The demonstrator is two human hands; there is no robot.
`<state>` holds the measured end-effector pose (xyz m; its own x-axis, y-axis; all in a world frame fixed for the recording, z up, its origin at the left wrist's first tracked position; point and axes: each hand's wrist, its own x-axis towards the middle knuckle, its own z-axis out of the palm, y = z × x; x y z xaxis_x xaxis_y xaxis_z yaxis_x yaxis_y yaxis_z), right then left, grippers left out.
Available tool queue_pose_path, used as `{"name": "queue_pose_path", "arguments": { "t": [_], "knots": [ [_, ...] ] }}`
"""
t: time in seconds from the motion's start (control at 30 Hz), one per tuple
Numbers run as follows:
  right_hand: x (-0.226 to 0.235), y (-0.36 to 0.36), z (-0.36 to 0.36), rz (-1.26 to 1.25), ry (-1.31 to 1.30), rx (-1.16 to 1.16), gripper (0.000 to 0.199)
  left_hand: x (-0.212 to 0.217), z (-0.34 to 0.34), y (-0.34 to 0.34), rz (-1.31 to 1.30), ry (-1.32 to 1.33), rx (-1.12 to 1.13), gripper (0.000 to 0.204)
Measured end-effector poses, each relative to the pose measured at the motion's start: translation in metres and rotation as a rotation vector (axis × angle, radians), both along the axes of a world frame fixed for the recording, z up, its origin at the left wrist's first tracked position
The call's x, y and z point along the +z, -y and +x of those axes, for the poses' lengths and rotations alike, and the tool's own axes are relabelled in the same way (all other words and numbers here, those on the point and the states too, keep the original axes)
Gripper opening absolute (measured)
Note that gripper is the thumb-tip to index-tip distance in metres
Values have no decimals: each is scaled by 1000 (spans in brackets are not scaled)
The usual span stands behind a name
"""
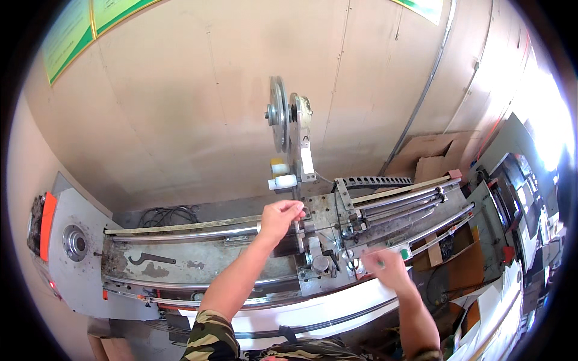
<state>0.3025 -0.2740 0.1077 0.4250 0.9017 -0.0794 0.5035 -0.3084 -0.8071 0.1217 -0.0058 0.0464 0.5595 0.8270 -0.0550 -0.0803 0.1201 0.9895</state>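
1. Camouflage sleeve (211,338) covers the left upper forearm at 7 o'clock, with a white panel (325,310) curving beneath both arms.
2. Right hand (388,268): it sits at 4 o'clock of the carriage (321,210), blurred, fingers pointing toward 9 o'clock. I cannot tell how far its grip is open, or whether it has hold of anything.
3. Round-topped metal knob (320,263): it stands on the near part of the carriage, at 9 o'clock from the right grip and roughly 5 o'clock from the left. The right hand looks the nearer, apart from it.
4. Left hand (280,219): it is over the carriage's left side, thumb and fingers drawn together in a closed pinch toward 2 o'clock. Whether something fine is caught there, I cannot tell.
5. Carriage: it lies between the two hands, across rails whose long axis runs from about 9 to 2 o'clock. A hook spanner (152,260) rests on the machine bed (211,254) at 8 o'clock from the left grip.
6. White rollers (283,182): they sit just beyond the left hand at 12 o'clock, low on an upright arm (295,141).
7. Metal wheel (279,120): it is mounted higher on that arm, nearly edge-on, before the wall (180,108).
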Motion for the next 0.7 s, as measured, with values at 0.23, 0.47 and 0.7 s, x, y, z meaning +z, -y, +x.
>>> {"name": "queue_pose_path", "arguments": {
  "t": [0.23, 0.47, 0.7],
  "knots": [
    [35, -267, -1, 31, -450, 170, 45, -11, 2, -6, -20, -23, -34, 22],
    [25, -292, 1, -17, -545, 256, 33, -50, -37, -85, 428, -317, -13, 17],
    [22, -326, -6, -39, -370, 175, 25, -107, -19, -222, 740, -558, 71, 18]
  ]
}}
